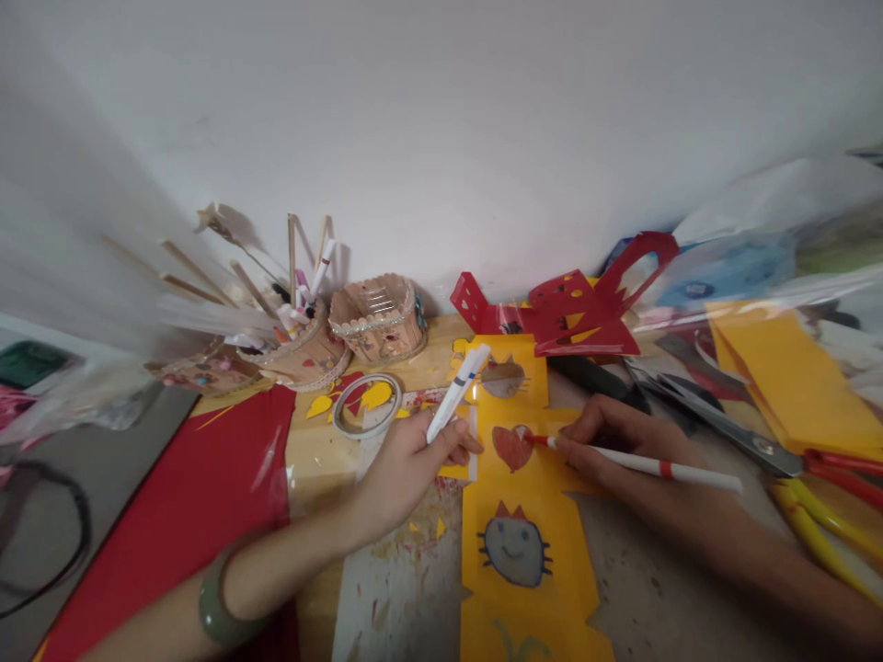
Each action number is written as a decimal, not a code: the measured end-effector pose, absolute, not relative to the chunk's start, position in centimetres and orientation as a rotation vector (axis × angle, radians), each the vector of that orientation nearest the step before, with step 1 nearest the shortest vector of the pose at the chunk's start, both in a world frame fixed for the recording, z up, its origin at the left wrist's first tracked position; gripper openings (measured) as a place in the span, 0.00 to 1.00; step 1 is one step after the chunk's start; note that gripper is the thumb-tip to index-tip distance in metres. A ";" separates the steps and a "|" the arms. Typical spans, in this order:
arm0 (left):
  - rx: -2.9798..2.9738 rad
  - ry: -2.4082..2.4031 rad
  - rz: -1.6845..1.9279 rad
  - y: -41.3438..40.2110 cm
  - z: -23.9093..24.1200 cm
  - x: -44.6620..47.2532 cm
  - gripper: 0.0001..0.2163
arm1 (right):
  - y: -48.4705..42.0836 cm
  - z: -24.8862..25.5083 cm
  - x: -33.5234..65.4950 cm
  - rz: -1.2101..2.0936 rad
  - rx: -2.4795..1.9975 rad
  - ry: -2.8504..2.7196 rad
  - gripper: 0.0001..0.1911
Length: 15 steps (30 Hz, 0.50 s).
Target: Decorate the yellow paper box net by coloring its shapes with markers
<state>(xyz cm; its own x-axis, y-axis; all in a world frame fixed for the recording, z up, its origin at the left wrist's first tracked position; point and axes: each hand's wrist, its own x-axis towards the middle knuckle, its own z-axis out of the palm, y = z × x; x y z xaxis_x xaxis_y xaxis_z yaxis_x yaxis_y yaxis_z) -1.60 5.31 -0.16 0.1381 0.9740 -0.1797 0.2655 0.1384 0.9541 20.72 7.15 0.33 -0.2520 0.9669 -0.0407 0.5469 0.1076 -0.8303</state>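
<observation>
My right hand [621,450] grips a red marker [631,460] with a white barrel, its tip touching the red heart [511,448] drawn on a yellow cut-out card [579,542]. In my left hand [420,460] is a white marker [458,393] with a dark blue band, held upright at a tilt. The fingers of that hand rest at the card's left edge. Below the heart, the card bears a blue-outlined cat face [514,549] with a red crown shape; above it is a greyish round drawing [502,379], partly behind the white marker.
A roll of tape [367,406] lies left of the card among yellow scraps. Behind stand a stick basket [378,320] and a pen holder [303,354] full of sticks. Red cut paper [572,317] sits at the wall. Scissors [745,432] and folded yellow paper [793,377] lie right; red sheet [200,496] left.
</observation>
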 end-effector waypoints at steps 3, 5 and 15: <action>1.343 1.348 0.839 5.3 -0.1 -1.6 0.16 | 7.2 0.4 20.6 1.022 -1.478 -1.851 0.15; 1.349 1.346 0.840 5.2 -0.1 -1.6 0.16 | 7.2 0.5 20.5 1.016 -1.492 -1.849 0.15; 1.356 1.355 0.832 5.3 0.0 -1.6 0.16 | 7.2 0.2 20.7 1.068 -1.456 -1.854 0.15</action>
